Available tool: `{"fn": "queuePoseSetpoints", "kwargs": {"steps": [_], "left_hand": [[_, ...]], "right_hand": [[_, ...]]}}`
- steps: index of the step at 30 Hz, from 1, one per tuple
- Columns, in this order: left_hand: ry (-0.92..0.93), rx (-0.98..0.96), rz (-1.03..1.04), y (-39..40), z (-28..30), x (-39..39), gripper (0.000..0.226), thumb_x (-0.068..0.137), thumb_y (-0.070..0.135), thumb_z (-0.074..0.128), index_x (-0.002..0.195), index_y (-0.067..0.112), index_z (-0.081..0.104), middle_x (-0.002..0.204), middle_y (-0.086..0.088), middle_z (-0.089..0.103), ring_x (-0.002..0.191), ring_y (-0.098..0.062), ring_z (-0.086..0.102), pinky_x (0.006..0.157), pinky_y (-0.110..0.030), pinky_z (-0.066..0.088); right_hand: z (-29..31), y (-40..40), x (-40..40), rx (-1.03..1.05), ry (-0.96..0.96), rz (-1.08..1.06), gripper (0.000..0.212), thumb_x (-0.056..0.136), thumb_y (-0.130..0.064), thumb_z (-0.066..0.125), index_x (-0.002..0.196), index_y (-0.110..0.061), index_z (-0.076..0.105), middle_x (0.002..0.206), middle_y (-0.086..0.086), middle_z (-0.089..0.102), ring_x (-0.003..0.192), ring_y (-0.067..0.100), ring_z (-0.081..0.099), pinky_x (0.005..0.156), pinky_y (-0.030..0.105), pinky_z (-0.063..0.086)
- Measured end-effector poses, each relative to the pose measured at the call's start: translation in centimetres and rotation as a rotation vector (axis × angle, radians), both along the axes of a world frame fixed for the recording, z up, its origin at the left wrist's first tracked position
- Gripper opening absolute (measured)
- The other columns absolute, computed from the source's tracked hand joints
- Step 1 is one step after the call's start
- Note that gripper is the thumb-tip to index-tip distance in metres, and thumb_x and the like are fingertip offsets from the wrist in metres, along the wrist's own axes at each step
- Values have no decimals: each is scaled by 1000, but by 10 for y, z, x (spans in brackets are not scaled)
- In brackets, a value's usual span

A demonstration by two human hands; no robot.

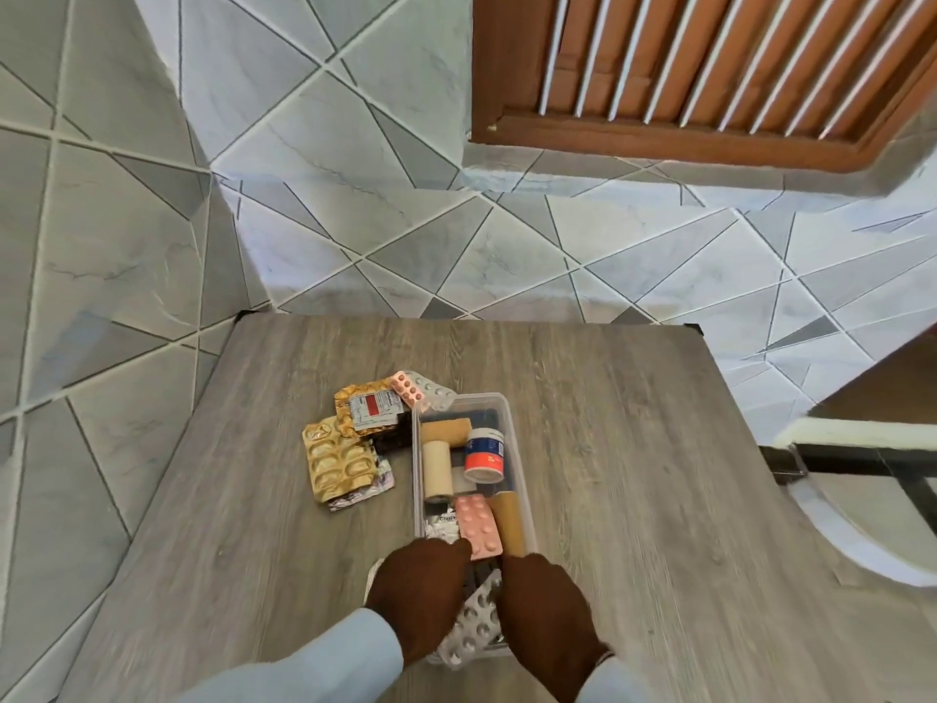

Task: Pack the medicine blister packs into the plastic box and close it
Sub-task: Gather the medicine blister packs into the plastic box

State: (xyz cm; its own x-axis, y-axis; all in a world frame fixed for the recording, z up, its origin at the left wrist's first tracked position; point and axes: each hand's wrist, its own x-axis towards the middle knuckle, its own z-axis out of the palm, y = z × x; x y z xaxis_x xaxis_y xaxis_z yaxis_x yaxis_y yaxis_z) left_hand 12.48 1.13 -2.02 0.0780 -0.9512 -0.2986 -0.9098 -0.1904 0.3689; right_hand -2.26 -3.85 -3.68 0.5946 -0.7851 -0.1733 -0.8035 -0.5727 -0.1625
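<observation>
Left hand (pixel 421 596) and right hand (pixel 545 611) side by side, palms down, fingers seemingly curled.

I stand over a grey wood-grain table (pixel 583 449) whose far corners carry small black caps. Beyond it the wall (pixel 314 159) is covered in pale grey and white marbled tiles cut into slanting triangles, with light grout lines; a corner of that wall juts out on the left. High on the right hangs a brown wooden window frame (pixel 710 139) with white vertical bars. At the right edge I see a white chair (pixel 831 479) with a dark frame. Soft daylight falls evenly.
</observation>
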Motion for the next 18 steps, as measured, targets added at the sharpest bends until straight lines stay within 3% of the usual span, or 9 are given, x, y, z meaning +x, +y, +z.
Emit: {"fn": "queuePoseSetpoints", "kwargs": {"steps": [3,5,7,11,13,18], "left_hand": [[-120,-74,-81,1,-2,-6,25,91,27,42,108,27,61,107,1,68,99,-24,62,84,-36,49],[-134,-105,-68,0,-1,-5,26,90,30,42,104,25,63,105,1,69,97,-23,60,83,-34,46],[-79,-101,-31,2,2,0,25,89,35,46,101,24,64,106,0,68,100,-21,57,84,-32,42],[88,7,-86,11,6,11,39,82,50,60,113,26,57,116,5,58,108,-18,45,90,-32,37],[10,64,-163,14,0,13,53,77,58,61,119,28,51,120,6,54,110,-19,42,93,-34,35],[-145,-83,-135,9,-10,8,39,84,46,53,116,24,51,118,0,53,113,-24,41,93,-37,33]], "right_hand": [[4,8,5,28,13,1,31,43,-29,90,59,-26,64,49,1,58,37,12,56,35,22,42],[10,4,9,99,-124,-46,18,81,-24,69,98,-22,64,87,1,67,71,18,67,61,27,51],[2,-3,9,145,-204,-26,24,95,-19,44,117,-20,54,112,4,60,96,23,61,81,31,46],[2,-8,14,262,-352,6,27,89,-28,49,115,-23,56,114,-2,58,101,16,58,90,27,47],[2,-7,13,234,-367,-9,29,88,-19,55,116,-25,55,115,-4,55,103,15,56,89,24,45],[2,3,6,198,-325,15,27,91,-23,51,117,-22,59,116,-3,57,107,16,54,85,19,34]]}}
